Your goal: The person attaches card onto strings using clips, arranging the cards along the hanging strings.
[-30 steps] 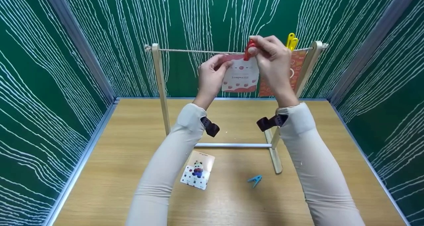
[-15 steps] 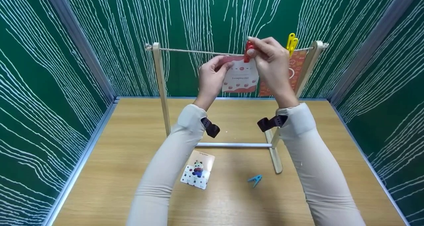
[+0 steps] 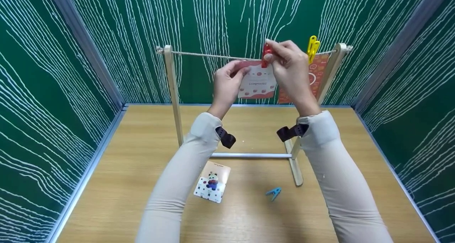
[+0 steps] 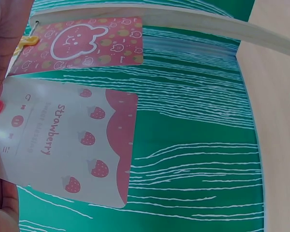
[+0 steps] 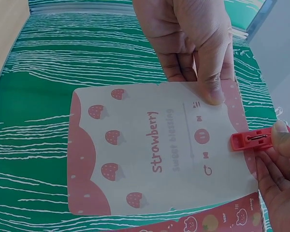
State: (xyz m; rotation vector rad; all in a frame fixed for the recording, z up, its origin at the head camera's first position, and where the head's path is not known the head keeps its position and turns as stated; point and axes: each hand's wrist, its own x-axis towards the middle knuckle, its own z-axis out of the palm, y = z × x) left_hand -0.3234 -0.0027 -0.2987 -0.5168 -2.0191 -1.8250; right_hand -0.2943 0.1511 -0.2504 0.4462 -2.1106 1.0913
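Note:
A strawberry card [image 3: 256, 81], white with pink ends, hangs at the rope [image 3: 213, 55]. My left hand [image 3: 227, 81] pinches its upper left corner between thumb and fingers. In my right hand [image 3: 292, 67] is a red clothespin [image 3: 265, 55], gripped by its handles. In the right wrist view the clothespin's [image 5: 251, 139] jaws lie over the card's top edge; whether they also clasp the rope is hard to see. To the right hangs a red bear-patterned card [image 3: 320, 70], partly behind my right hand, under a yellow clothespin [image 3: 312, 50].
The rope runs between two wooden posts [image 3: 172, 93], joined low down by a white bar [image 3: 252, 155]. A panda card [image 3: 212, 182] and a blue clothespin [image 3: 273, 193] lie on the wooden table [image 3: 241, 221]. Green walls [image 3: 142, 29] with white lines surround it.
My right hand and the red clothespin have shifted slightly down and left at the card's top edge. The left hand has barely moved and keeps its pinch on the card.

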